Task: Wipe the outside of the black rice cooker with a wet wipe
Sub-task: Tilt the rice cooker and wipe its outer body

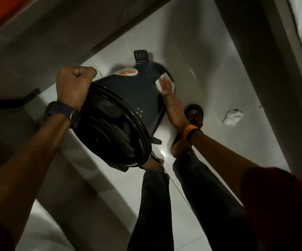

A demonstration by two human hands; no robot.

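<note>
I hold the black rice cooker (137,95) in the air, tipped on its side with its rim toward me and its base away. A colourful sticker (126,72) shows on its wall. My left hand (74,84) is closed around the rim's upper left edge. My right hand (170,100) presses a white wet wipe (162,81) flat against the wall near the base. A side handle (140,56) sticks out at the far end.
Below is a pale tiled floor (209,69) with my legs in dark trousers (152,205) and a sandalled foot (194,115). A crumpled white wipe (232,117) lies on the floor to the right. Dark furniture edges run along the left and right.
</note>
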